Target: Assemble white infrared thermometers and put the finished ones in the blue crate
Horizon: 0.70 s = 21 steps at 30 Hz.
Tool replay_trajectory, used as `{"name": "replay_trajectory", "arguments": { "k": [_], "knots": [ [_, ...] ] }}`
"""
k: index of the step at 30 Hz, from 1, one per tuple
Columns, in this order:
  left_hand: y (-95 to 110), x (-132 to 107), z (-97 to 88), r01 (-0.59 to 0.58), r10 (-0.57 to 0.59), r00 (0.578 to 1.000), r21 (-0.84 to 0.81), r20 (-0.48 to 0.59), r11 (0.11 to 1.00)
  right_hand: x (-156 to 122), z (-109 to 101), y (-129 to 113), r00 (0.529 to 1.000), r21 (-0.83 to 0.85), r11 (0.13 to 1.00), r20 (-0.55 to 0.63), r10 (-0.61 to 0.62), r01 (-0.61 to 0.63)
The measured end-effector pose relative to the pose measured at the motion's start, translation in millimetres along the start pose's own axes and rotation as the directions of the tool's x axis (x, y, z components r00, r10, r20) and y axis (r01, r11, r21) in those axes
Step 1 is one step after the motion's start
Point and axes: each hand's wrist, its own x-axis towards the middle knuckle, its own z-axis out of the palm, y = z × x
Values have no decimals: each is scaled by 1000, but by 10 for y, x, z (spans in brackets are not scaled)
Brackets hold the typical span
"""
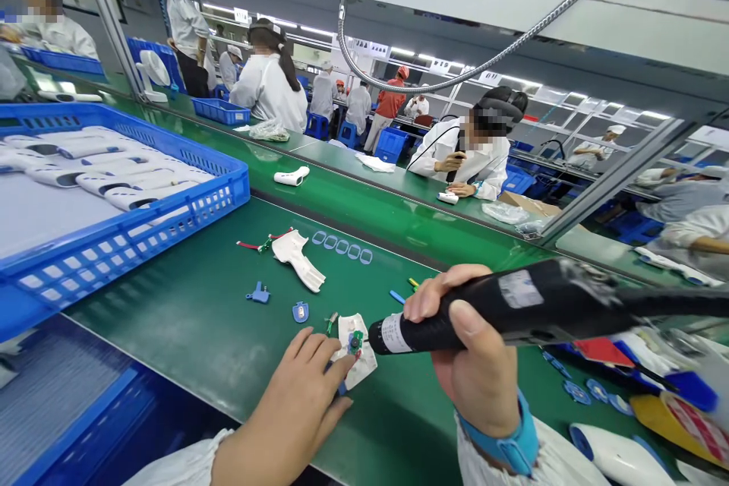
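Our right grip (472, 364) is clenched around an electric screwdriver (501, 311), its tip at the green circuit board (355, 343) on a white plastic housing (364, 368); our left grip (283, 402) grasps that housing against the green surface (187, 334).

From my remote station I see a blue plastic crate (122, 190) of white device housings (108, 167) on the green tabletop (187, 334), 5 blue-rimmed gaskets (340, 247) in a row, and a co-worker in a white smock (467, 163) across the line beneath a braided steel hose (456, 68).
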Motion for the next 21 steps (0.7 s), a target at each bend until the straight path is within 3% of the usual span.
{"name": "replay_trajectory", "arguments": {
  "k": [7,21],
  "knots": [
    [2,-54,122,-26,29,999,67,-38,997,-40,18,252,992,-58,991,18,121,-120],
    [-14,-50,133,-56,58,998,80,-29,995,-52,20,345,984,-108,981,52,168,-162]
  ]
}}
